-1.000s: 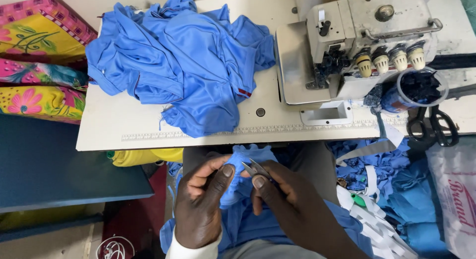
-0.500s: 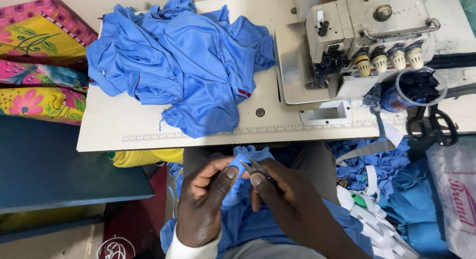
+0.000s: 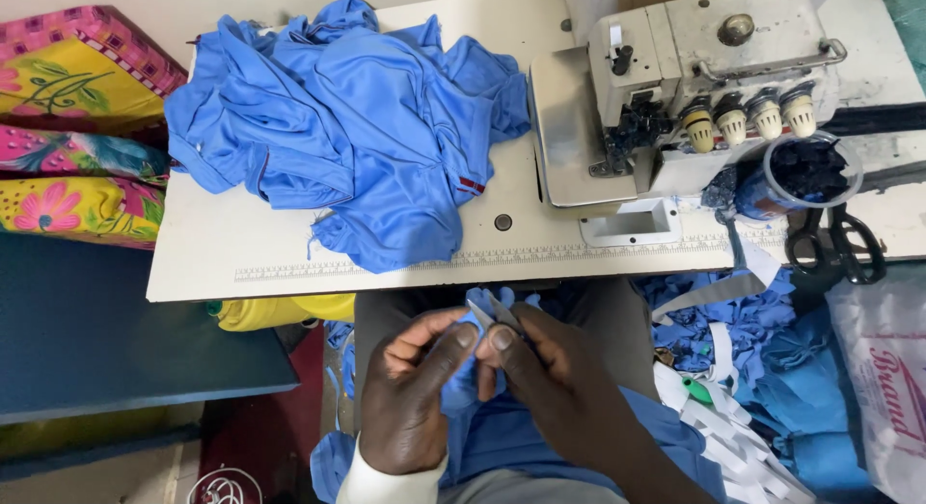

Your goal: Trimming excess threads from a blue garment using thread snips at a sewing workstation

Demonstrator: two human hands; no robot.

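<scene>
Head view: two hands pinch a small blue fabric piece and a white label just below the counter's front edge.

The left hand [image 3: 410, 393] has a narrow grip, thumb and forefinger closed on the blue fabric piece [image 3: 465, 383], which is bunched over the lap. The right hand [image 3: 555, 388] pinches a small white label [image 3: 492, 311] against the top of that same piece, fingertips touching those of the left hand. Both hands lie just in front of the counter [image 3: 241, 253], apart from its ruler-marked edge. On the counter, a heap of blue garments [image 3: 347, 128] fills the left and middle, next to the sewing machine [image 3: 675, 89] at the right. Black scissors [image 3: 834, 244] lie at the counter's right front. Bare counter shows in front of the heap. Blue and white scraps [image 3: 733, 369] crowd the space right of the hands.
</scene>
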